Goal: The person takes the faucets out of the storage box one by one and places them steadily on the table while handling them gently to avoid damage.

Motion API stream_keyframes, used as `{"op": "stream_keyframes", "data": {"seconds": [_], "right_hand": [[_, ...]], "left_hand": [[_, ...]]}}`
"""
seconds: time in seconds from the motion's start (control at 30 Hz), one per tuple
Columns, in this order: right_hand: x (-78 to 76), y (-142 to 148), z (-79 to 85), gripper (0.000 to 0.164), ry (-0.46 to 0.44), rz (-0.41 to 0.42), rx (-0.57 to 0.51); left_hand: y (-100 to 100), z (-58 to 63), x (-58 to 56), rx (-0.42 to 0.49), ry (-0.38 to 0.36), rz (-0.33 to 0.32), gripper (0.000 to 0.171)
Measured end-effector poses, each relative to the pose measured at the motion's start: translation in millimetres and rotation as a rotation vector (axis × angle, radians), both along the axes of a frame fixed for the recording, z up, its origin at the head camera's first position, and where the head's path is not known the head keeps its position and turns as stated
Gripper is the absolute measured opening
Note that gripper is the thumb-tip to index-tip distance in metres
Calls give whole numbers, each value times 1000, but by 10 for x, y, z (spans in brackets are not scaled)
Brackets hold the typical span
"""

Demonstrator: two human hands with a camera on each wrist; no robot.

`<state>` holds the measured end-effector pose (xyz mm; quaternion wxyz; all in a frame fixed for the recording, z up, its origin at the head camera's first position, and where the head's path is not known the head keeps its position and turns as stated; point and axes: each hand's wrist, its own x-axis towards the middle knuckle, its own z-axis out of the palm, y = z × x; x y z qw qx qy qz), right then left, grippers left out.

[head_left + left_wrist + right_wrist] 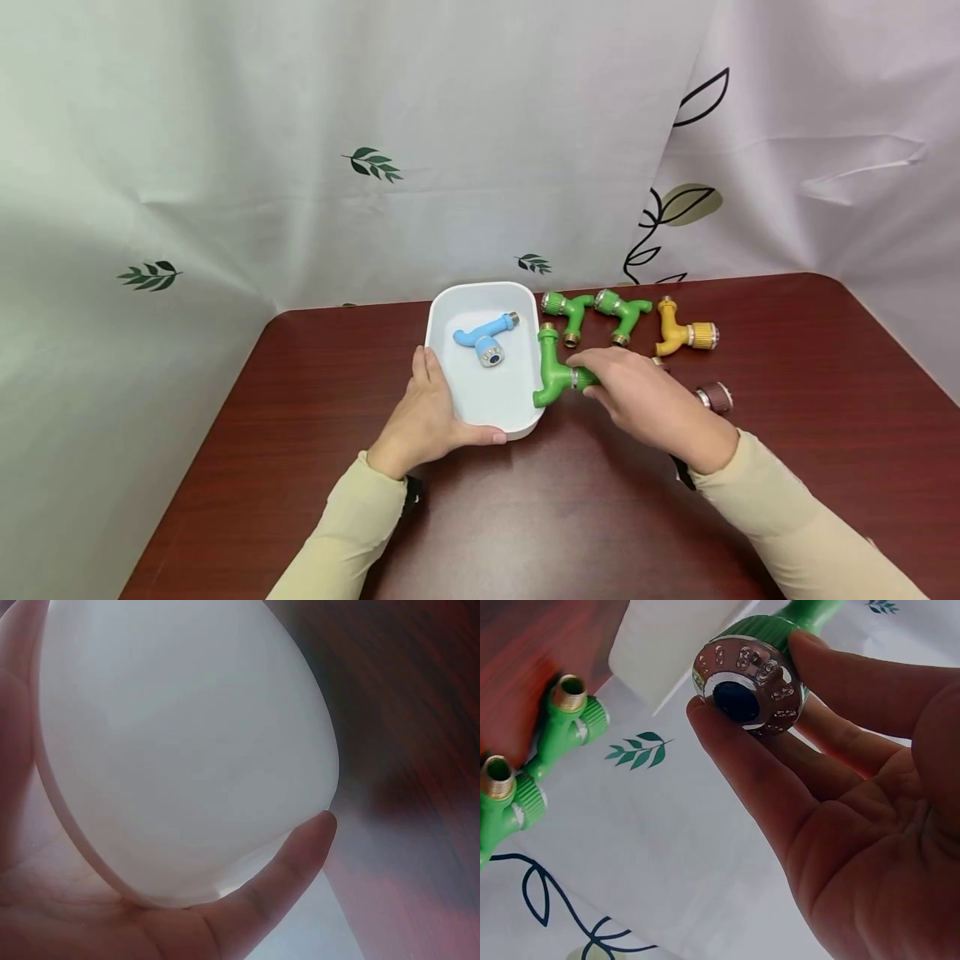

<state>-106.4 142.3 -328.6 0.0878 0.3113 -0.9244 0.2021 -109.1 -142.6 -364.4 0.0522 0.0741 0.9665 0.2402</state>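
My right hand (637,396) pinches a green tap (552,371) by its ribbed knob, over the right wall of a white tray (487,400). The right wrist view shows the knob's silver cap (742,697) with a dark centre, between thumb and fingers. Inside the tray lies a light blue tap (486,333) with a silver-capped knob. My left hand (427,417) rests around the tray's near left corner, straight fingers along the left side and thumb stretched along the front. In the left wrist view the tray wall (195,750) covers part of that hand.
Two green taps (576,315) (624,312) lie to the tray's right, near the table's back edge. Beyond them is a yellow tap (684,332). A brown knob (716,397) shows behind my right hand. White patterned cloth (450,167) hangs behind the dark red table (300,433).
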Motion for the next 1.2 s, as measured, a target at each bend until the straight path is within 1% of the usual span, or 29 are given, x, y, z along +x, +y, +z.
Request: {"op": "stream_keyframes", "data": {"seconds": [0.27,0.53,0.8,1.2], "right_hand": [[28,128,-54,30,6,16,5],[59,254,-71,32,-8,2,20],[67,327,-127,32,-1,6,22],[81,394,-222,32,-50,-16,45]], "left_hand": [[-1,-7,1,6,5,0,158],[0,-7,3,11,7,1,157],[0,2,9,16,5,8,158],[0,-1,5,12,16,4,158]]}}
